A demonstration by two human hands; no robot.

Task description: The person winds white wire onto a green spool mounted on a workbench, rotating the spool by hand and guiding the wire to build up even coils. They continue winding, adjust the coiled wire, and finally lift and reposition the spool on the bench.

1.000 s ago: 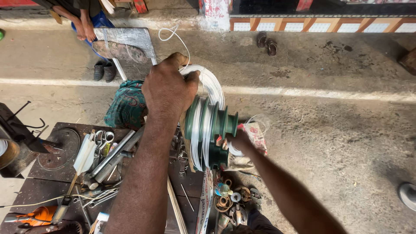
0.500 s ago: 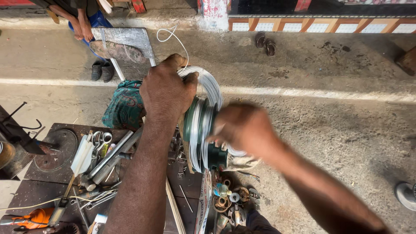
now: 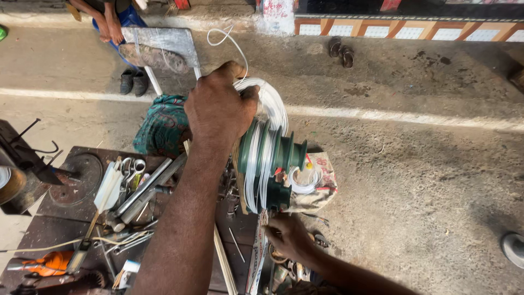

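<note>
While our left hand (image 3: 218, 109) grips one white wire coil (image 3: 270, 101) atop one green stepped former (image 3: 270, 155), our right hand (image 3: 289, 237) curls its fingers below it; two shoes (image 3: 134, 82) sit beyond.

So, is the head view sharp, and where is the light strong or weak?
Head view: daylight is even; the left hand on the green stepped spool with white wire is sharp; the right hand is in slight shade; the concrete floor shows no glare.
</note>
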